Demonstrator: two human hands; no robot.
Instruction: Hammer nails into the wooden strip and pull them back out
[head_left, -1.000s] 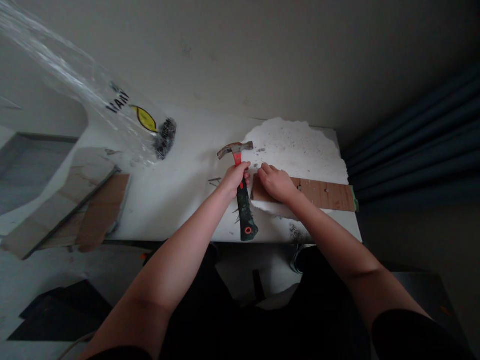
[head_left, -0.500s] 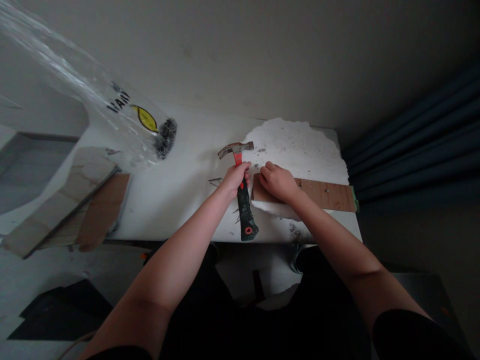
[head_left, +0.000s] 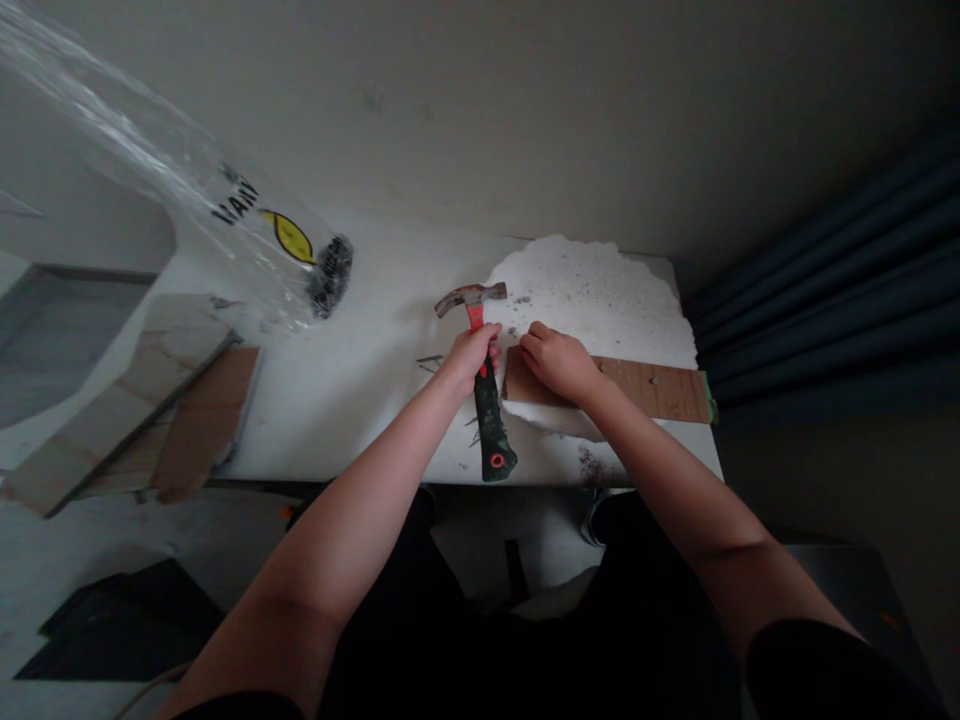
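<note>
My left hand (head_left: 474, 355) is wrapped around the upper handle of a claw hammer (head_left: 492, 425). The hammer has a rusty head, a red neck and a dark grip that points toward me. My right hand (head_left: 556, 362) rests on the left end of a brown wooden board (head_left: 637, 385), its fingers curled; whether they pinch anything is hidden. Under the board lies a rough-edged white slab (head_left: 600, 290), speckled with dark debris. Small knobs or nail heads stand up from the board's right part. Several loose nails (head_left: 430, 362) lie beside the hammer.
A white table (head_left: 360, 370) stands against the grey wall. At its left lie wood-like offcuts (head_left: 202, 420) and a clear plastic bag (head_left: 292, 240) with a yellow print. Dark curtains (head_left: 832, 270) hang at the right. Black sheets (head_left: 120, 620) lie on the floor.
</note>
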